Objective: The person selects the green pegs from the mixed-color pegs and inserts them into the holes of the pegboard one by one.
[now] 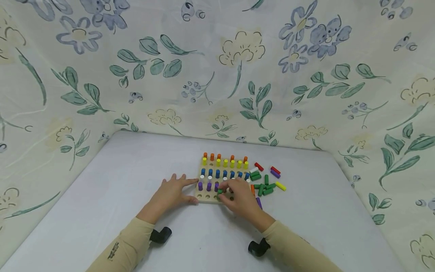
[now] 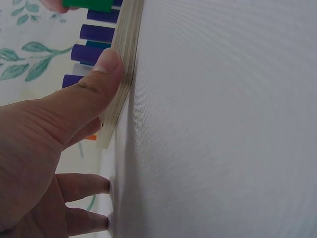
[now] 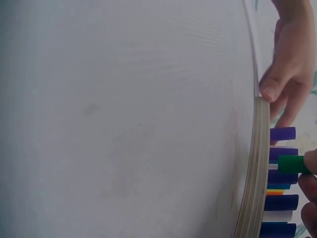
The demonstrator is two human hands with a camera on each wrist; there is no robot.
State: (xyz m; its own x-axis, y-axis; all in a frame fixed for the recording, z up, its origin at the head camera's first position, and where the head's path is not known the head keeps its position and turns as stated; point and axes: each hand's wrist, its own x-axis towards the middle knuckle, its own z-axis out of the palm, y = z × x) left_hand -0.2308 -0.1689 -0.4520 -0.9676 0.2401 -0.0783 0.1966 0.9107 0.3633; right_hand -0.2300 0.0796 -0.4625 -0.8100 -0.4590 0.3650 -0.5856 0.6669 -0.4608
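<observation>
A wooden pegboard [image 1: 206, 201] lies on the table with rows of orange, yellow, blue, white and purple pegs [image 1: 209, 186]; round holes show along its near row. My left hand [image 1: 170, 194] is at the board's left side, fingers spread, the thumb [image 2: 106, 62] against the board's edge near the front corner. My right hand [image 1: 241, 198] pinches a green peg [image 3: 292, 164] between thumb and fingers, just over the near row. In the right wrist view this peg overlaps the purple pegs behind it. The right hand hides part of the board's right half.
Right of the board lie loose pegs: several green ones [image 1: 268, 191], a yellow one [image 1: 280, 186], red ones [image 1: 259, 166] and purple ones [image 1: 259, 203]. Black wrist devices [image 1: 161, 235] are below both forearms. A flowered cloth [image 1: 210, 75] rises behind the white table [image 1: 153, 158].
</observation>
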